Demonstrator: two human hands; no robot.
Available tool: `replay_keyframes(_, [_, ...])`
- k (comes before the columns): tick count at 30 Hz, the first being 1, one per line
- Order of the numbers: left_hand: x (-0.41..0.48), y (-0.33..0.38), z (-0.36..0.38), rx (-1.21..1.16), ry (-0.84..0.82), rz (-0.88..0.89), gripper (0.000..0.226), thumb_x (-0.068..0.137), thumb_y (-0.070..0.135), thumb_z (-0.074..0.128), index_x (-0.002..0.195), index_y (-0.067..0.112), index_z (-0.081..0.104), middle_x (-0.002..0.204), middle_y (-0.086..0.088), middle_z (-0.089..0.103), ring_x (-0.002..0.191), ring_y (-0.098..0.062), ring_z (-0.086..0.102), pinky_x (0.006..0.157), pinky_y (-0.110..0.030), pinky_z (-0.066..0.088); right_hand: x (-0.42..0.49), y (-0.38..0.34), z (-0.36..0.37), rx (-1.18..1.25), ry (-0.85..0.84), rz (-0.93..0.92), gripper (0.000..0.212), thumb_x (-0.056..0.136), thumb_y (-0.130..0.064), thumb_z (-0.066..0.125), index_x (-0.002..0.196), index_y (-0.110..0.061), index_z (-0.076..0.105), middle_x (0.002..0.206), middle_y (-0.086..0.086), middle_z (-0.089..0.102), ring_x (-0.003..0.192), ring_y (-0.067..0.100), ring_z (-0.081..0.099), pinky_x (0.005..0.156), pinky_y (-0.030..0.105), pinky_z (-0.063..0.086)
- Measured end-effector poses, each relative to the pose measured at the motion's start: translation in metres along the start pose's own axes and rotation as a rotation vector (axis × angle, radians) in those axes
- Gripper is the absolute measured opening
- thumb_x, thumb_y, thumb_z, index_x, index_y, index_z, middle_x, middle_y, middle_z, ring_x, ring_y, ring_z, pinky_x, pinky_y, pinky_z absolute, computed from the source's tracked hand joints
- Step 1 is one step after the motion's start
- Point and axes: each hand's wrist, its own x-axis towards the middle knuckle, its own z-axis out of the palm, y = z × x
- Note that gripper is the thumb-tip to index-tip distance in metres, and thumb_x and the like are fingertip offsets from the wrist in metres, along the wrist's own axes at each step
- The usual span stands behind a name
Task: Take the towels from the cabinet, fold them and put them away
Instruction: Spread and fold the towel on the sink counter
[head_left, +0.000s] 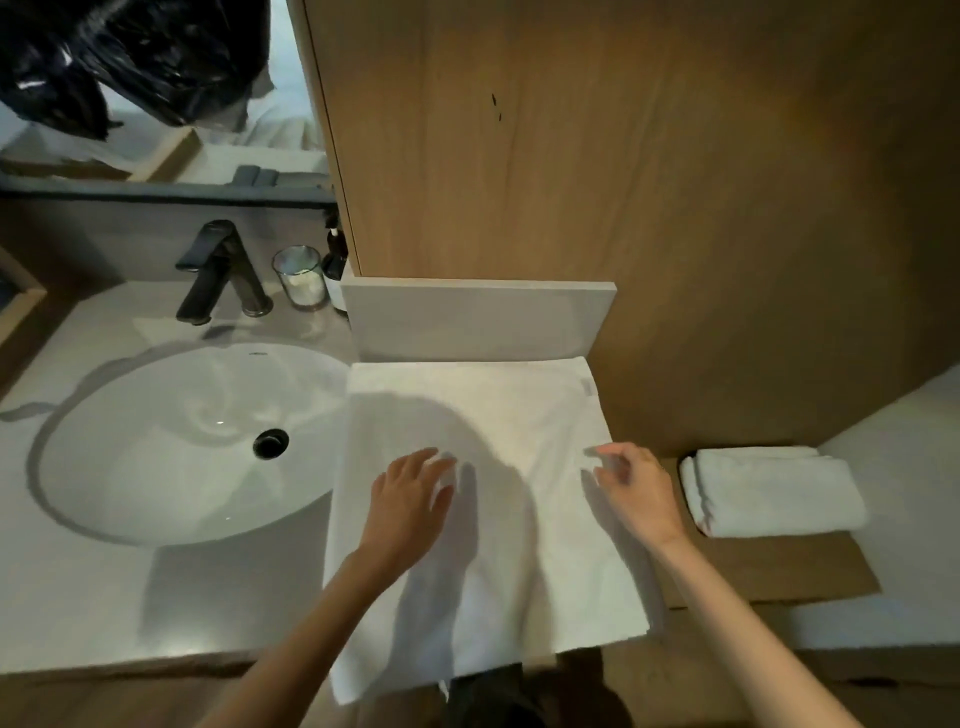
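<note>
Head view: soft white towel (483, 499) lies flat on the smooth table (104, 597), front edge overhanging; left hand (410, 499) presses it open-fingered, right hand (636, 488) hovers with fingers loosely curled.

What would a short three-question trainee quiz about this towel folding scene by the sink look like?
1. True or false: the flat white towel spread on the pale countertop overhangs its front edge.
2. Which hand lies flat on it: A left hand, B right hand?
3. Fill in: the folded white towel rests on a ___ shelf.

Key: 1 true; 2 A; 3 wooden.
</note>
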Motion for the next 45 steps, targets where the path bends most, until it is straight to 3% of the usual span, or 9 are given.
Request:
replay_keyframes(5, [-0.050, 0.007, 0.024, 0.150, -0.276, -0.073, 0.069, 0.087, 0.067, 0.007, 0.151, 0.040, 0.012, 0.161, 0.003, -0.007, 0.145, -0.039, -0.013, 0.110, -0.064, -0.004, -0.065, 0.040, 0.000, -0.117, -0.007, 0.210, 0.033, 0.093, -0.025, 0.062, 0.125, -0.019, 0.055, 0.120, 0.002, 0.054, 0.115, 0.024, 0.052, 0.098, 0.038, 0.045])
replay_keyframes(10, [-0.060, 0.000, 0.038, 0.161, -0.242, -0.055, 0.082, 0.071, 0.071, -0.011, 0.149, 0.046, -0.005, 0.158, 0.006, -0.025, 0.137, -0.036, -0.033, 0.107, -0.064, -0.015, -0.101, 0.051, 0.006, -0.051, -0.071, 0.388, 0.048, 0.090, -0.028, 0.065, 0.129, -0.011, 0.043, 0.117, 0.007, 0.052, 0.100, 0.018, 0.049, 0.083, 0.029, 0.040])
replay_keyframes(20, [-0.063, -0.002, 0.039, 0.247, -0.217, -0.033, 0.084, 0.062, 0.075, -0.035, 0.141, 0.051, -0.020, 0.151, 0.010, -0.031, 0.141, -0.034, -0.027, 0.108, -0.065, -0.013, -0.110, 0.047, -0.008, -0.077, -0.029, 0.376, 0.018, 0.095, -0.022, 0.058, 0.087, -0.011, 0.046, 0.076, 0.001, 0.052, 0.066, 0.011, 0.050, 0.054, 0.019, 0.037])
replay_keyframes(28, [-0.063, -0.004, 0.035, 0.288, -0.228, 0.014, 0.080, 0.067, 0.076, -0.027, 0.142, 0.051, -0.019, 0.150, 0.011, -0.034, 0.139, -0.032, -0.031, 0.106, -0.066, -0.016, -0.132, 0.065, -0.009, 0.041, 0.020, 0.448, 0.018, 0.090, -0.013, 0.063, 0.084, -0.010, 0.046, 0.075, 0.005, 0.053, 0.073, 0.021, 0.053, 0.064, 0.025, 0.042])
replay_keyframes(31, [-0.063, -0.006, 0.032, 0.240, -0.239, 0.023, 0.075, 0.075, 0.073, -0.013, 0.146, 0.049, -0.011, 0.152, 0.011, -0.029, 0.140, -0.032, -0.030, 0.106, -0.066, -0.018, -0.127, 0.051, -0.003, -0.074, 0.130, 0.320, 0.023, 0.086, -0.003, 0.065, 0.103, -0.011, 0.053, 0.100, 0.003, 0.055, 0.097, 0.020, 0.054, 0.079, 0.022, 0.045])
replay_keyframes(34, [-0.069, -0.009, 0.036, 0.221, -0.173, 0.032, 0.072, 0.083, 0.068, -0.010, 0.150, 0.043, 0.000, 0.159, 0.007, -0.014, 0.143, -0.031, -0.023, 0.106, -0.061, -0.020, -0.123, 0.017, 0.017, -0.260, 0.200, -0.028, 0.029, 0.090, -0.007, 0.060, 0.117, -0.018, 0.059, 0.122, -0.004, 0.055, 0.118, 0.012, 0.046, 0.105, 0.025, 0.035])
replay_keyframes(37, [-0.077, -0.004, 0.042, 0.206, -0.116, 0.008, 0.065, 0.092, 0.058, -0.004, 0.152, 0.037, 0.003, 0.161, 0.003, -0.005, 0.145, -0.031, -0.017, 0.109, -0.057, -0.019, -0.115, -0.026, 0.063, -0.299, -0.026, -0.264, 0.039, 0.099, -0.013, 0.044, 0.137, -0.017, 0.052, 0.145, 0.000, 0.046, 0.137, 0.016, 0.035, 0.115, 0.025, 0.019])
replay_keyframes(40, [-0.083, 0.000, 0.049, 0.208, -0.079, -0.049, 0.060, 0.093, 0.052, -0.002, 0.151, 0.037, -0.003, 0.160, 0.007, -0.012, 0.145, -0.024, -0.021, 0.114, -0.052, -0.018, -0.108, -0.041, 0.116, -0.388, -0.252, -0.287, 0.047, 0.105, -0.018, 0.029, 0.152, -0.018, 0.027, 0.160, 0.000, 0.019, 0.149, 0.019, 0.011, 0.120, 0.032, 0.000])
replay_keyframes(45, [-0.090, -0.022, 0.044, 0.166, 0.013, -0.083, 0.057, 0.096, 0.048, 0.006, 0.152, 0.037, 0.009, 0.161, 0.006, -0.003, 0.147, -0.016, -0.013, 0.119, -0.043, -0.010, -0.103, -0.015, 0.132, -0.577, -0.181, -0.341, 0.050, 0.102, -0.043, 0.023, 0.152, -0.037, 0.022, 0.161, -0.004, 0.014, 0.149, 0.020, 0.008, 0.121, 0.044, 0.011])
